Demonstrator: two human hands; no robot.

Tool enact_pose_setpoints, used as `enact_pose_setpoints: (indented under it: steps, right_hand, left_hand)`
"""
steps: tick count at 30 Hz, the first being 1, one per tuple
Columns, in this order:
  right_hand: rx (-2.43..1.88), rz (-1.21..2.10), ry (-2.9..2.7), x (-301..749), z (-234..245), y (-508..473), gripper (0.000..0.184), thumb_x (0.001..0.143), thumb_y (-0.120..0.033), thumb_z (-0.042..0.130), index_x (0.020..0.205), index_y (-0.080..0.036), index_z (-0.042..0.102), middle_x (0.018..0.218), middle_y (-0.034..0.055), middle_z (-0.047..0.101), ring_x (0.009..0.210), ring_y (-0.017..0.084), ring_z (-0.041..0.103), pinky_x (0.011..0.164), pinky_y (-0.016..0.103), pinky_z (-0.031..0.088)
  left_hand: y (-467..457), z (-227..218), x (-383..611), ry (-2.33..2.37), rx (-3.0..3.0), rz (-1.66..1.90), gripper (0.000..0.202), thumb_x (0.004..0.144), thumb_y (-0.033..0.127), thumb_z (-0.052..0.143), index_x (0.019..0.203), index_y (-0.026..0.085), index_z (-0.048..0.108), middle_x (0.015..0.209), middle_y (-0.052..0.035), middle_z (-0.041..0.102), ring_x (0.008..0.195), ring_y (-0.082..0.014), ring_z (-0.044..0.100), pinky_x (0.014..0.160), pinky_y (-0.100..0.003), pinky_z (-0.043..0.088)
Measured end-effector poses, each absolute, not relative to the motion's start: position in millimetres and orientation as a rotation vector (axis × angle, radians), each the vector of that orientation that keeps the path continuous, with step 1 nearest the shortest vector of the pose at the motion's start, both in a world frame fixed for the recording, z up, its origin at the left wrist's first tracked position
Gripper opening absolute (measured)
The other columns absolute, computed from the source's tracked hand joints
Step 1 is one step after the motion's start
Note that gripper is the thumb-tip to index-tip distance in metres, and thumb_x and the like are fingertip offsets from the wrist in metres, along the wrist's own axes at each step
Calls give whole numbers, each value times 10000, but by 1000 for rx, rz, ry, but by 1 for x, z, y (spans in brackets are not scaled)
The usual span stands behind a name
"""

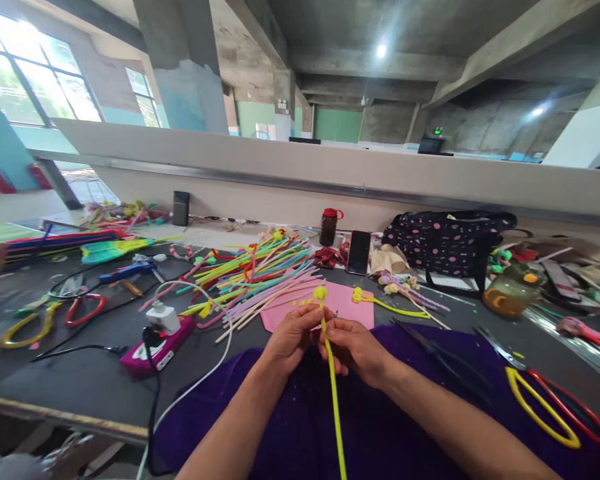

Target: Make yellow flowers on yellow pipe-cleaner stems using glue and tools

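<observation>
Between my two hands is a yellow pipe-cleaner flower (321, 293), its small rounded head up and its long fuzzy stem running down toward me. My left hand (296, 335) pinches it just under the head. A little lower, my right hand (353, 347) closes its fingers on the stem. Behind them lies a pink sheet (353, 305) on the dark table. Another yellow pipe-cleaner piece (390, 305) with a knotted end rests on the right of that sheet. Parts of the fingertips are hidden behind the stem.
Many coloured pipe cleaners (260, 277) spread behind my hands. Left are a purple power strip (160, 347), a glue gun (127, 270) and scissors (35, 325). Right are pliers (443, 357), more scissors (540, 400) and a jar (513, 293). A phone (359, 253) stands behind.
</observation>
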State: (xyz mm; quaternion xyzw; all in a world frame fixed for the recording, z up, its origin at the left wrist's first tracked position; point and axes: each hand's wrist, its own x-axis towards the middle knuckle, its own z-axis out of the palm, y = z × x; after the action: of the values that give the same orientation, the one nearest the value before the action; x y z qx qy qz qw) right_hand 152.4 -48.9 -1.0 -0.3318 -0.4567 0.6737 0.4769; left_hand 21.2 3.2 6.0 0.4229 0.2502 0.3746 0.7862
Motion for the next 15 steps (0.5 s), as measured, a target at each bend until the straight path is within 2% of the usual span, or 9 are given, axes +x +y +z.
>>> enact_pose_setpoints:
  steps: [6,15]
  right_hand:
    - [-861,1650,-1138,154,-3,-48,227,757,-352,580,739,-127,560,608,6,617,374,55,503,328,149,292]
    - [-901,1593,-1073,159,-5,-46,206,710,-325,628,712,-139,539,606,10,648,368,55,507,306,129,292]
  left_hand:
    - [5,7,20,536,903,787,132,665,243,658,702,124,615,585,-6,574,456,-79,497,434,-193,395]
    - [9,4,18,597,956,878,124,623,213,694,662,136,605,630,3,595,552,-87,524,501,-190,378]
